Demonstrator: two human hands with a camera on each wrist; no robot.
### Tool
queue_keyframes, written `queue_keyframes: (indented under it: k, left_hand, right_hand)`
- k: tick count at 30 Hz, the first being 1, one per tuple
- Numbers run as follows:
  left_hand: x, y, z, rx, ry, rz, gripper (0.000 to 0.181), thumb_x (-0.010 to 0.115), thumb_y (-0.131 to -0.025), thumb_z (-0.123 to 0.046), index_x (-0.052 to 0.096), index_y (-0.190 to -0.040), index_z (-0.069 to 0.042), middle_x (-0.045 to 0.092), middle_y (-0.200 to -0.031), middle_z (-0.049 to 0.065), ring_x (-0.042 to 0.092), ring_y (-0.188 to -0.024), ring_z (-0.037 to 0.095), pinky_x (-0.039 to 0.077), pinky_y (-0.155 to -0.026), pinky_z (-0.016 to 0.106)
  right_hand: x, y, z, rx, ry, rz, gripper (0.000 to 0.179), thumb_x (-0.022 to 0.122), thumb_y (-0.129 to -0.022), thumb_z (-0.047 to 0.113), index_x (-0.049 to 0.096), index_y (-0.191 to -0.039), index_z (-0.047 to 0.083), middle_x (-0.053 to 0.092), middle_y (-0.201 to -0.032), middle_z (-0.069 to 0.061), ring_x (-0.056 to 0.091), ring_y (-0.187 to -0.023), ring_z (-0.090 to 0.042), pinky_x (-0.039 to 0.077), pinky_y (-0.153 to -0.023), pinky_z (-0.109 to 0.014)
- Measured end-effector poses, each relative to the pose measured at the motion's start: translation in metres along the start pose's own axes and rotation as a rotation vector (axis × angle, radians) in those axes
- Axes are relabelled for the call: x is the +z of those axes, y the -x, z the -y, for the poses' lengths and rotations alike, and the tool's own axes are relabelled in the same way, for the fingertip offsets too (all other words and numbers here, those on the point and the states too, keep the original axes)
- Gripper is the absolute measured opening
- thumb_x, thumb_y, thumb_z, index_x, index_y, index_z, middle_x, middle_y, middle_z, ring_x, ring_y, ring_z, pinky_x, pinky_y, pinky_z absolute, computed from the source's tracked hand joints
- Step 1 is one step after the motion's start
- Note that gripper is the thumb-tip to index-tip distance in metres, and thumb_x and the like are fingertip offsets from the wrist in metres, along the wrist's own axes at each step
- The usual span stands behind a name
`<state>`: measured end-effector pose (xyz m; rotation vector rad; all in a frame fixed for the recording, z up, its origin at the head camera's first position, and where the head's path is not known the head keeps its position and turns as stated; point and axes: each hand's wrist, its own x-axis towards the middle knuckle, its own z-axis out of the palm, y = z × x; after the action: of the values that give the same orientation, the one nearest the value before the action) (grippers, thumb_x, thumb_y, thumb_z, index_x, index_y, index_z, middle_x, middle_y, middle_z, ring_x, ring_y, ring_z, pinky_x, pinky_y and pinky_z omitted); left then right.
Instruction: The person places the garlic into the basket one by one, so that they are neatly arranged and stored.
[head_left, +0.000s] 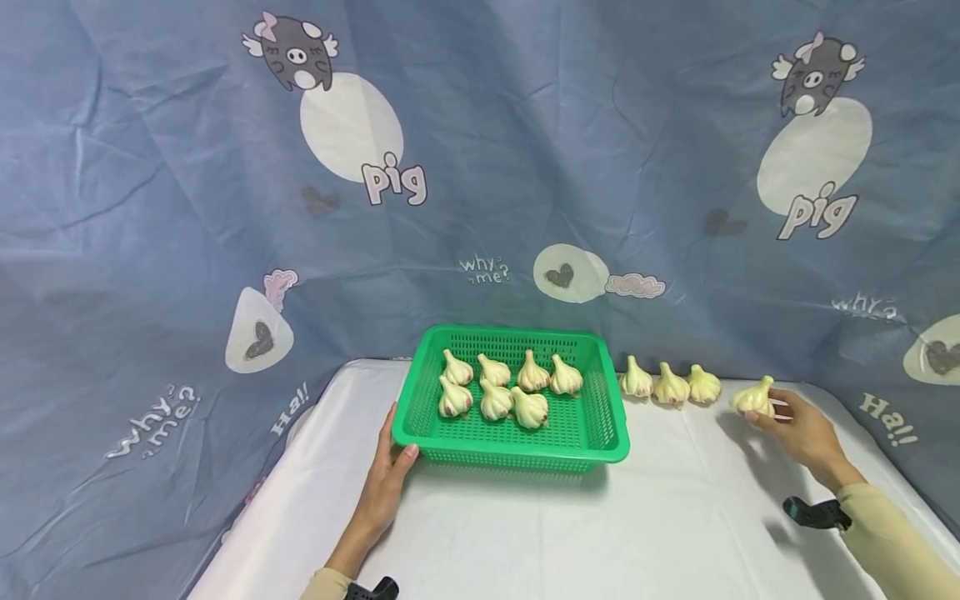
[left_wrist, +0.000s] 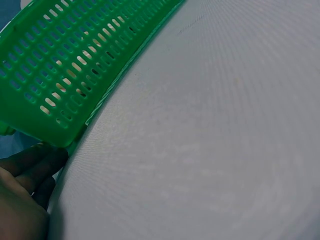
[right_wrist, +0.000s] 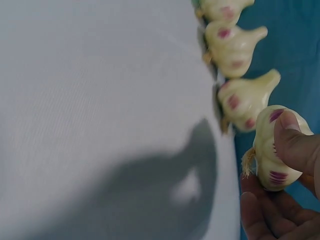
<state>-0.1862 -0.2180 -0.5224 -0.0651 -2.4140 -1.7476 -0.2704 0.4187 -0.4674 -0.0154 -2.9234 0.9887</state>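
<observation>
A green plastic basket (head_left: 517, 454) stands on the white table, with several garlic bulbs (head_left: 531, 408) lying inside in two rough rows. At its near left corner rests my left hand (head_left: 384, 492), thumb by the front rim and fingers along the left side. The left wrist view shows these fingers (left_wrist: 42, 162) against the basket's corner. On the right, my right hand (head_left: 810, 433) holds one garlic bulb (right_wrist: 272, 150) between thumb and fingers, its stem pointing up in the head view. A shadow falls on the cloth below this hand.
Three more garlic bulbs (head_left: 671, 386) line up along the back of the table, between the basket and my right hand. Behind them hangs a blue curtain (head_left: 480, 167) with pig prints. White cloth (head_left: 570, 542) covers the tabletop in front.
</observation>
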Motion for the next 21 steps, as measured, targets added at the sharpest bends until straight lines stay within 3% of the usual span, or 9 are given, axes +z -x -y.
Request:
queue_keyframes:
  k: [3, 8, 10, 12, 15, 17, 19, 21]
  left_hand:
    - [0.000, 0.000, 0.000, 0.000, 0.009, -0.002, 0.071, 0.048, -0.112, -0.035, 0.010, -0.172, -0.031, 0.011, -0.180, 0.008, 0.006, -0.166, 0.041, 0.005, -0.125, 0.077]
    - [0.000, -0.001, 0.000, 0.007, 0.019, -0.001, 0.071, 0.048, -0.112, -0.034, 0.010, -0.172, -0.032, 0.011, -0.180, 0.008, 0.006, -0.165, 0.042, 0.005, -0.125, 0.077]
    - [0.000, -0.001, 0.000, 0.007, 0.018, 0.000, 0.071, 0.048, -0.112, -0.035, 0.010, -0.172, -0.032, 0.011, -0.180, 0.009, 0.006, -0.165, 0.042, 0.006, -0.125, 0.077]
    - [0.000, -0.001, 0.000, 0.008, 0.015, -0.001, 0.071, 0.048, -0.112, -0.035, 0.010, -0.172, -0.031, 0.011, -0.180, 0.009, 0.007, -0.165, 0.042, 0.006, -0.125, 0.077]
    - [0.000, -0.001, 0.001, 0.008, 0.014, -0.001, 0.072, 0.048, -0.112, -0.034, 0.010, -0.173, -0.029, 0.011, -0.180, 0.009, 0.006, -0.165, 0.042, 0.006, -0.125, 0.076]
    - [0.000, -0.001, 0.001, 0.010, 0.017, -0.002, 0.072, 0.048, -0.112, -0.034, 0.011, -0.173, -0.029, 0.011, -0.180, 0.009, 0.007, -0.165, 0.042, 0.006, -0.126, 0.076]
    - [0.000, -0.001, 0.001, 0.008, 0.017, -0.001, 0.072, 0.048, -0.112, -0.034, 0.010, -0.173, -0.030, 0.012, -0.180, 0.010, 0.007, -0.165, 0.042, 0.006, -0.126, 0.076]
    - [0.000, -0.001, 0.001, 0.009, 0.016, -0.001, 0.072, 0.048, -0.112, -0.034, 0.010, -0.173, -0.030, 0.012, -0.179, 0.010, 0.007, -0.165, 0.042, 0.007, -0.126, 0.076]
  right_hand:
    - [0.001, -0.001, 0.011, -0.022, -0.017, 0.001, 0.077, 0.067, -0.105, 0.038, 0.038, -0.154, -0.014, 0.045, -0.148, -0.046, 0.055, -0.125, -0.065, 0.058, -0.075, -0.029]
    - [0.000, -0.001, 0.031, -0.058, -0.030, 0.010, 0.077, 0.068, -0.105, 0.038, 0.039, -0.154, -0.014, 0.046, -0.147, -0.045, 0.056, -0.124, -0.065, 0.061, -0.077, -0.032]
    - [-0.001, -0.001, 0.038, -0.064, -0.036, 0.024, 0.076, 0.067, -0.105, 0.038, 0.038, -0.154, -0.013, 0.046, -0.148, -0.045, 0.056, -0.125, -0.065, 0.063, -0.082, -0.040]
    - [-0.002, -0.002, 0.044, -0.071, -0.038, 0.035, 0.076, 0.068, -0.105, 0.037, 0.038, -0.154, -0.013, 0.046, -0.149, -0.045, 0.056, -0.126, -0.065, 0.063, -0.081, -0.038]
    - [-0.002, -0.002, 0.052, -0.070, -0.046, 0.062, 0.077, 0.067, -0.106, 0.038, 0.036, -0.155, -0.012, 0.045, -0.150, -0.045, 0.054, -0.129, -0.065, 0.061, -0.090, -0.055]
    - [-0.003, -0.003, 0.058, -0.070, -0.047, 0.072, 0.078, 0.066, -0.106, 0.039, 0.035, -0.157, -0.011, 0.045, -0.150, -0.045, 0.053, -0.130, -0.065, 0.059, -0.093, -0.059]
    - [-0.003, -0.004, 0.065, -0.075, -0.057, 0.080, 0.078, 0.066, -0.106, 0.039, 0.035, -0.157, -0.011, 0.045, -0.151, -0.044, 0.052, -0.131, -0.065, 0.059, -0.093, -0.059]
    - [-0.002, -0.005, 0.071, -0.086, -0.067, 0.072, 0.077, 0.067, -0.106, 0.038, 0.036, -0.157, -0.010, 0.046, -0.150, -0.043, 0.054, -0.130, -0.064, 0.061, -0.091, -0.051]
